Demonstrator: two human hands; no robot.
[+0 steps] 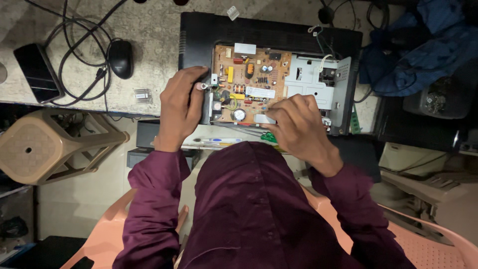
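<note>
Circuit board [249, 82] seated in opened black casing [279, 35] on bench [154, 35], near front edge. Left hand [181, 107] clasped over board's left edge, fingers curled closed. Right hand [298, 127] pinched shut at board's lower right; whatever is pinched cannot be told. Mouse [121, 58] well left.

Both arms extended forward, left hand [180, 107] curled with thumb raised, right hand [298, 124] bent down, fingertips pinched.
</note>
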